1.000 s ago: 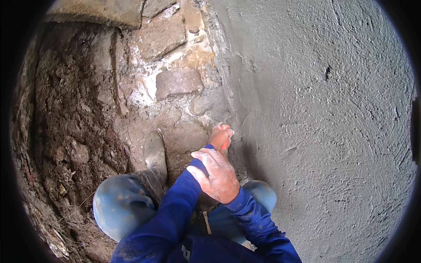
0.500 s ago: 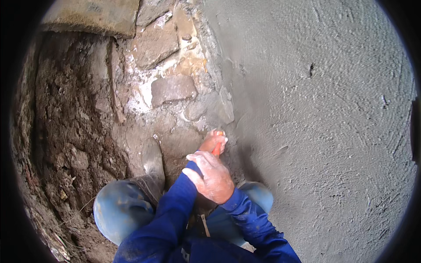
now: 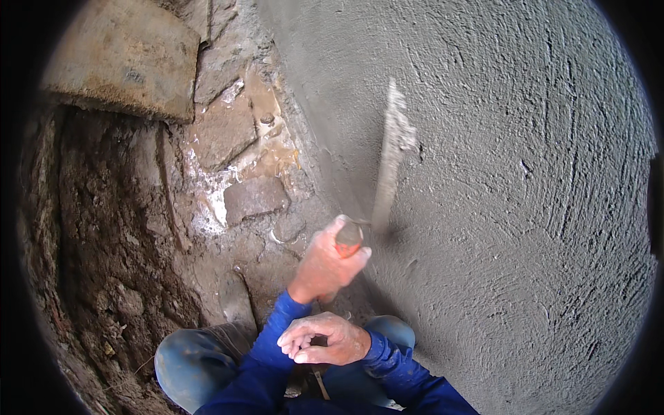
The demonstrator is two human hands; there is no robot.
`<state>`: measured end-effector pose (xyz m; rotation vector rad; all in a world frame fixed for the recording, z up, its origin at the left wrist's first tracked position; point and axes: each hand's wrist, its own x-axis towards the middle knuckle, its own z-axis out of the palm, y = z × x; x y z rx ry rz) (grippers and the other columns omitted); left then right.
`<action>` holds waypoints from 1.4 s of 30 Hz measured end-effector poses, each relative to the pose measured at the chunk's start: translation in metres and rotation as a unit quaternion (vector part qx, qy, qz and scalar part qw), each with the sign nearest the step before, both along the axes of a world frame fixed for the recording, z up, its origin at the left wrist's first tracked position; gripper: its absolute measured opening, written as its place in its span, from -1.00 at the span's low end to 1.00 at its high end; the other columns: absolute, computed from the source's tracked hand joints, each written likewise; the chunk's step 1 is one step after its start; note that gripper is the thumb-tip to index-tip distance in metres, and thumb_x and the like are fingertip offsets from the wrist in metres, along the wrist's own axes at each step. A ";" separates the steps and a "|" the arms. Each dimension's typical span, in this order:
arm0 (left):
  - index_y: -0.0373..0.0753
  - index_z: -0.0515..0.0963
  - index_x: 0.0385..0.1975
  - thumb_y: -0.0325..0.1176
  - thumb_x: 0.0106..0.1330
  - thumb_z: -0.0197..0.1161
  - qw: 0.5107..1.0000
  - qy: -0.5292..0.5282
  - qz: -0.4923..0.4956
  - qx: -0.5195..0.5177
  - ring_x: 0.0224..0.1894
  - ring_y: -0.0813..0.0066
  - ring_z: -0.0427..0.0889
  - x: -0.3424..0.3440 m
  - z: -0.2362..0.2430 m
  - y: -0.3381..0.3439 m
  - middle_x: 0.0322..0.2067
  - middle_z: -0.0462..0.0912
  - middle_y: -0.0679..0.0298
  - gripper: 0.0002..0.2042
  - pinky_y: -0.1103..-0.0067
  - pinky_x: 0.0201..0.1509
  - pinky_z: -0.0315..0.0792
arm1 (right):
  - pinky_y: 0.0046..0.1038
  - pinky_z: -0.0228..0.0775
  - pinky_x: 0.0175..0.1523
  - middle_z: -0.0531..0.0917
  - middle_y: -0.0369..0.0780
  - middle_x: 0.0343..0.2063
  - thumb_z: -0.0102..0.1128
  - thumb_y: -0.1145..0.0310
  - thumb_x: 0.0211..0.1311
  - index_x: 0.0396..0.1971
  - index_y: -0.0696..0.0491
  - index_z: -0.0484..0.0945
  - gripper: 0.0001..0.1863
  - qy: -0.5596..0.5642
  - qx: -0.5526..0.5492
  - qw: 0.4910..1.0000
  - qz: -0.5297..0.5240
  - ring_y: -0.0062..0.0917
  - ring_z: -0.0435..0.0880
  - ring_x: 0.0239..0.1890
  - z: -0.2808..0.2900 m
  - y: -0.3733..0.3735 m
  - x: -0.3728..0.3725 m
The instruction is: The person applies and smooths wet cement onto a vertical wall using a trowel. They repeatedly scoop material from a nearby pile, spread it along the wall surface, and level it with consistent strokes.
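My left hand (image 3: 326, 264) is closed around the orange-and-grey handle of a trowel (image 3: 389, 176). The trowel's blade shows almost edge-on, with a lump of wet grey mortar along its far part, close over the rough mortar surface (image 3: 498, 228) on the right. Below it, my right hand (image 3: 328, 339) hangs over my left sleeve, fingers loosely bent and thumb apart. Nothing shows between those fingers. Whether this hand touches the sleeve I cannot tell.
Broken bricks and stones (image 3: 256, 198) with white residue run along the foot of the mortar surface. Dark soil (image 3: 104, 228) lies left. A dirty board (image 3: 124, 62) sits at the far left. My bent knees (image 3: 197, 363) are close below my hands.
My left hand has risen and turned, bringing the mortar-loaded trowel blade into sight against the grey surface. My right hand has drawn back from the left wrist. The view has shifted somewhat.
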<state>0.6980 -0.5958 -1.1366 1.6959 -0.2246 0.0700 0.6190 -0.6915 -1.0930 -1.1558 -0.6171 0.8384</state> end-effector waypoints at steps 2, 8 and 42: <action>-0.41 0.48 -0.10 -0.36 0.08 0.36 0.997 -0.013 0.023 0.067 -0.28 0.24 0.66 -0.009 0.010 -0.022 -0.34 0.62 0.02 -0.59 0.44 -0.14 0.53 | -0.53 0.47 -0.23 0.65 -0.16 -0.20 0.26 0.45 0.24 -0.04 0.15 0.53 -0.70 0.013 0.013 1.000 0.008 -0.52 0.66 -0.26 0.007 -0.001 0.000; -0.33 0.47 -0.27 -0.43 0.13 0.24 0.994 -0.024 -0.080 0.064 -0.53 -0.02 0.59 -0.028 0.026 -0.020 -0.55 0.52 0.04 -0.80 0.28 -0.48 0.48 | -0.56 0.46 -0.31 0.62 -0.11 -0.12 0.26 0.38 0.28 -0.01 0.16 0.51 -0.68 0.088 0.162 0.976 0.117 -0.52 0.65 -0.26 0.012 0.004 0.001; -0.36 0.40 -0.05 -0.47 0.02 0.38 0.883 0.298 0.062 -0.358 -0.65 0.57 0.50 0.034 -0.095 0.037 -0.57 0.50 0.31 -0.54 0.57 -0.59 0.43 | -0.56 0.52 -0.12 0.62 -0.16 -0.13 0.23 0.29 0.32 0.10 0.12 0.49 -0.60 0.194 0.040 0.954 0.225 -0.56 0.66 -0.17 -0.015 0.026 0.013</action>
